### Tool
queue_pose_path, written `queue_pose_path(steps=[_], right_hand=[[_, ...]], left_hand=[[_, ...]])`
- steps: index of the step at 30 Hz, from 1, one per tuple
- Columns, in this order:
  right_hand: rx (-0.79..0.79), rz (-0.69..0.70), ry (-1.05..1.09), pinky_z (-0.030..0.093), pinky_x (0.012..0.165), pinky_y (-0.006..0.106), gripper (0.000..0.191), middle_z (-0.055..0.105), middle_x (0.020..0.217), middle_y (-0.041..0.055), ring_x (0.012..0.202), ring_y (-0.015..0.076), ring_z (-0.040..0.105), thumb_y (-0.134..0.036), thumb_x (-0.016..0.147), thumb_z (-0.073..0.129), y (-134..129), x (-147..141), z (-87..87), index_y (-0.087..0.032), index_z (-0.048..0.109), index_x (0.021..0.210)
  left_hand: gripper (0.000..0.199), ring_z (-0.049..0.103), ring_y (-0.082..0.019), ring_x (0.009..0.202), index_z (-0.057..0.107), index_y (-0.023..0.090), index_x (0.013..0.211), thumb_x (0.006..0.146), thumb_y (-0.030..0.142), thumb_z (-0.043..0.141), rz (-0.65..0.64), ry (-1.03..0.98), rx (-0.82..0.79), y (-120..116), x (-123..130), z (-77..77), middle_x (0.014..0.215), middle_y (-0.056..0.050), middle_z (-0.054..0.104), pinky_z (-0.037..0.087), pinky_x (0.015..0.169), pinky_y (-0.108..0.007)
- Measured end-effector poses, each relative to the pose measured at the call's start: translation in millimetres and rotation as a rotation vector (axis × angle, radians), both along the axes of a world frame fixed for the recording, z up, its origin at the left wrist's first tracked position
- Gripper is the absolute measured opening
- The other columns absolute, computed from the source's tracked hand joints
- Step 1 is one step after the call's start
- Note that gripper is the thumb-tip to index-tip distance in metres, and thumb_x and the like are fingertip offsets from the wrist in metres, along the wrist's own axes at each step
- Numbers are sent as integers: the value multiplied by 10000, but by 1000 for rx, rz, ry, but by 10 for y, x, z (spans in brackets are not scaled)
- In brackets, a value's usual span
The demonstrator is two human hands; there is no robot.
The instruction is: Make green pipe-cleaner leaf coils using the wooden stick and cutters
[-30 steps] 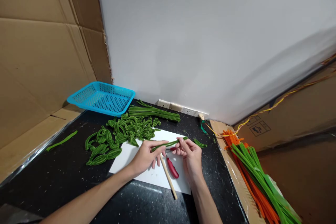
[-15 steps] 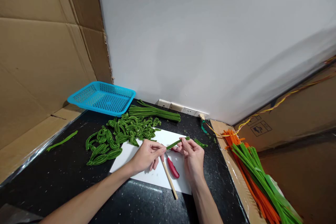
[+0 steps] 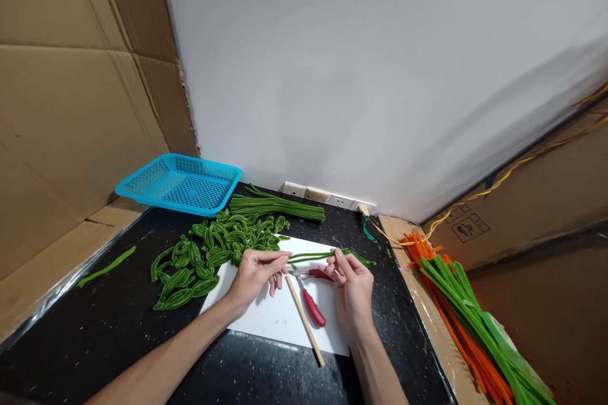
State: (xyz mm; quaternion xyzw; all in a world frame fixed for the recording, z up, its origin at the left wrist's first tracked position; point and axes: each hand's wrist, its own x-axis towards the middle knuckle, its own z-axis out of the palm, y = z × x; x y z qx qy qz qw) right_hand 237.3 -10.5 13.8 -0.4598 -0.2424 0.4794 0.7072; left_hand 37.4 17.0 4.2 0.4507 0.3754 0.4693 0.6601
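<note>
Head view, hands (image 3: 255,277) (image 3: 355,285), pinched green strip (image 3: 311,257)

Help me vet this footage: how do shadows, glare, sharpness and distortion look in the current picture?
Head view: soft shadows on the wall, bright sheen along the foil-like strip at lower left; head view: left hand and right hand fairly sharp, stretching toward the corners, likely wide-angle distortion.

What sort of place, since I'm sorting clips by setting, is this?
Probably a craft workspace: red-handled pliers on a white sheet, a pile of looped green pieces, and a bundle of fuzzy green stems.
</note>
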Motion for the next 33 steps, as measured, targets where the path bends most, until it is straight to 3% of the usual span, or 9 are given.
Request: queue_pose_path(steps=[6,9,13,17,21,33], right_hand=[[-29,0,96,639,649,275,342,685,679,-2,545,117,625,-340,606,986,-5,45,22,-142,761,770],[-28,29,109,632,638,245,356,688,676,-6,551,113,637,-355,614,990,-11,31,38,-142,766,790],[-21,92,101,624,631,228,330,685,658,-7,542,105,628,-362,648,978,-24,-3,34,-145,760,766],[-33,137,102,626,621,230,318,676,631,-5,531,110,630,-359,652,976,-25,-20,24,-144,767,757],[-31,133,101,628,613,229,326,669,615,-9,507,101,614,-360,626,987,-17,-4,35,-144,767,731],[-12,113,75,623,598,234,316,676,607,0,502,108,623,-378,659,971,-2,0,53,-144,778,751]], left_hand=[[586,560,-89,452,752,104,1215,726,391,900,62,96,95,4,-10,15,702,3,649,448,354,-174],[612,573,-86,455,742,119,1268,728,365,895,85,187,150,-42,11,-9,774,-27,704,428,344,-162],[464,634,-128,451,798,99,1179,798,361,839,100,272,230,-95,31,-61,665,-60,737,477,370,-183],[294,659,-135,456,844,122,1047,812,296,817,146,250,367,-104,24,-95,820,-117,806,516,376,-207],[197,655,-134,456,859,147,988,832,251,800,142,242,452,-98,15,-100,759,-93,798,518,378,-202],[172,675,-161,449,867,150,900,792,280,838,211,192,338,-143,53,-118,688,-87,791,522,372,-214]])
